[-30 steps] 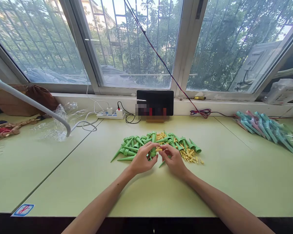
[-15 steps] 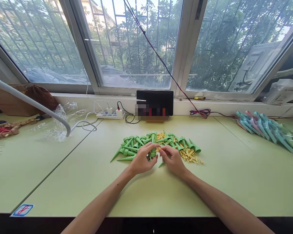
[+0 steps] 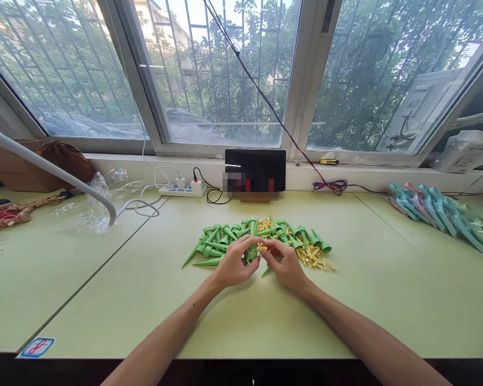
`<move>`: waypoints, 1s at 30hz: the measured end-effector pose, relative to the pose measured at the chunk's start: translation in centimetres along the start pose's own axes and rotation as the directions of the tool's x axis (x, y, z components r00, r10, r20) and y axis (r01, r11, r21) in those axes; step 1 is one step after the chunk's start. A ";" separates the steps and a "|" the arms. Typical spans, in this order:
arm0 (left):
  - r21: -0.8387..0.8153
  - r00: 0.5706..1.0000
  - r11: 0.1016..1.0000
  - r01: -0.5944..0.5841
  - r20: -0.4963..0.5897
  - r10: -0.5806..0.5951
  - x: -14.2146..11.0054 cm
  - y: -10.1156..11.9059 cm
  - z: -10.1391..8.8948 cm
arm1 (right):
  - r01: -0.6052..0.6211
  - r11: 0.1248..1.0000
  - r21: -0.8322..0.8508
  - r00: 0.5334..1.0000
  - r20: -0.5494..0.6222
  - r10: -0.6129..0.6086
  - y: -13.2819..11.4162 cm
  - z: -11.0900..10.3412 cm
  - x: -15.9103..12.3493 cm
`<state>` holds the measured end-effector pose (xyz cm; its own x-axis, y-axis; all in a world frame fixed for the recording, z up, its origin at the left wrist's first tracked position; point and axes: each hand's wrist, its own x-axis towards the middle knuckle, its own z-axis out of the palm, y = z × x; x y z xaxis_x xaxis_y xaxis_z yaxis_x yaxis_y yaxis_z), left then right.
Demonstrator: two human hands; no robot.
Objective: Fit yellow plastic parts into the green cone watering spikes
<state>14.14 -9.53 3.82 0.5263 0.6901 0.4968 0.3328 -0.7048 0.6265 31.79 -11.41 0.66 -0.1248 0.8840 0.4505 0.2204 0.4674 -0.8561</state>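
Observation:
My left hand is closed around a green plastic watering spike, its narrow end pointing away from me. Pinched between the fingertips of my right hand is a small yellow plug, right beside the spike. Whether the two pieces touch, I cannot tell. Just beyond my hands lies a heap of green spikes. Loose yellow plugs are scattered among and to the right of them. The tip of another spike shows below my right fingers.
A dark screen stands at the back of the pale table. Left of it are a power strip and a white curved tube. Bagged blue and pink items lie far right. Cables gather near the sill.
The yellow plug in my right fingertips shows more plainly now, as those fingers have shifted slightly. My left hand and the green spike stay in place.

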 end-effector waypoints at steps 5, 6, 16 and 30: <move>0.003 1.000 1.000 -0.001 0.005 0.001 -0.1 -0.1 0.1 | -0.014 1.000 -0.011 1.000 0.013 0.014 -0.1 -0.1 0.0; 0.002 1.000 1.000 0.000 0.006 0.000 -0.1 -0.2 0.1 | -0.017 1.000 -0.016 1.000 0.013 0.017 -0.1 -0.1 0.0; -0.001 1.000 1.000 0.015 -0.006 -0.015 -0.1 -0.1 0.1 | -0.020 1.000 0.012 1.000 -0.005 0.020 0.1 0.1 0.0; 0.002 1.000 1.000 0.003 -0.006 -0.003 -0.1 -0.1 0.1 | -0.028 0.999 0.028 0.999 0.040 0.027 0.2 0.0 -0.1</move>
<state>14.16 -9.51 3.66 0.5208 0.6931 0.4984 0.3356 -0.7031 0.6270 31.82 -11.39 0.44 -0.1571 0.8952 0.4170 0.1968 0.4422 -0.8751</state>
